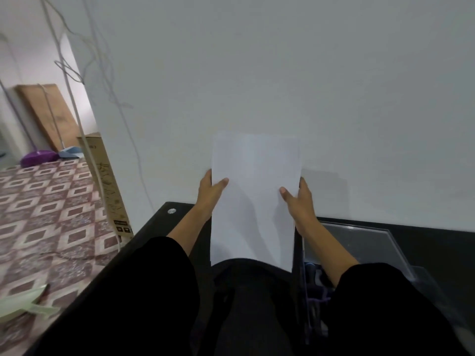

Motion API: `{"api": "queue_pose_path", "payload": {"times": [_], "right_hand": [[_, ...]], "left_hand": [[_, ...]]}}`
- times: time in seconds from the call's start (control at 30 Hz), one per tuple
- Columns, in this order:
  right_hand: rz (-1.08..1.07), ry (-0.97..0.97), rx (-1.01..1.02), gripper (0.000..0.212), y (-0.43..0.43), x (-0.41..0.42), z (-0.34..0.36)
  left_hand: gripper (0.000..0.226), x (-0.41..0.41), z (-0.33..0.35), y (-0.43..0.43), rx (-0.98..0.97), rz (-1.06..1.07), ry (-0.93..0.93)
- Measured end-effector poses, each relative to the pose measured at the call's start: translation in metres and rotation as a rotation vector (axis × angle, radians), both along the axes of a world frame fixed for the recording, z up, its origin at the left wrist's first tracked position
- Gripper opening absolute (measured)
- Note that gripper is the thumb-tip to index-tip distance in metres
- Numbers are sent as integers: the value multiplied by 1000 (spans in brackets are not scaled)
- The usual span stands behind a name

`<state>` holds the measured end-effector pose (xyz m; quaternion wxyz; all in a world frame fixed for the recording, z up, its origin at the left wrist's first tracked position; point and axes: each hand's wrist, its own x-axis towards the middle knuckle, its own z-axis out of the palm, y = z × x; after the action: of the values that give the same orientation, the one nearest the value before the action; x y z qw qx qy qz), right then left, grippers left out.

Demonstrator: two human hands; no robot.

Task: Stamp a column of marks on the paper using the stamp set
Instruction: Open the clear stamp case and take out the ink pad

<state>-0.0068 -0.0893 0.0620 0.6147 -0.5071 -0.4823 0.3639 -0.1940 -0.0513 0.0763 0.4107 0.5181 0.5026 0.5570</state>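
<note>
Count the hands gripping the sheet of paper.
2. The left hand grips the paper at its left edge; the right hand grips its right edge.

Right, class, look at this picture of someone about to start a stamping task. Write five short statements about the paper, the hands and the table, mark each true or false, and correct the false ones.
1. Both hands hold the paper. True: the left hand grips its left edge and the right hand its right edge.
2. The paper lies flat on the table. False: it is held up off it, in front of the wall.
3. The side of the paper facing the camera shows no stamped marks. True.
4. The table is white. False: it is black.
5. A clear plastic case sits to the right of the paper. True.
</note>
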Motion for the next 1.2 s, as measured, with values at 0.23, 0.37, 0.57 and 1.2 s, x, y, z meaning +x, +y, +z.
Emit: {"api": "queue_pose_path", "payload": {"times": [0.23,0.37,0.57,1.2], "right_hand": [[34,-134,3,44,-24,-2,5],[35,-326,-176,45,-33,2,-18],[-6,-406,-170,45,-50,8,-26],[58,-475,-303,41,-152,6,29]], "left_hand": [[40,-2,6,-27,-33,9,-30],[38,-1,-15,-38,-157,42,116],[36,-1,-16,-51,-132,60,307],[52,-38,33,-148,-124,-27,377]]}}
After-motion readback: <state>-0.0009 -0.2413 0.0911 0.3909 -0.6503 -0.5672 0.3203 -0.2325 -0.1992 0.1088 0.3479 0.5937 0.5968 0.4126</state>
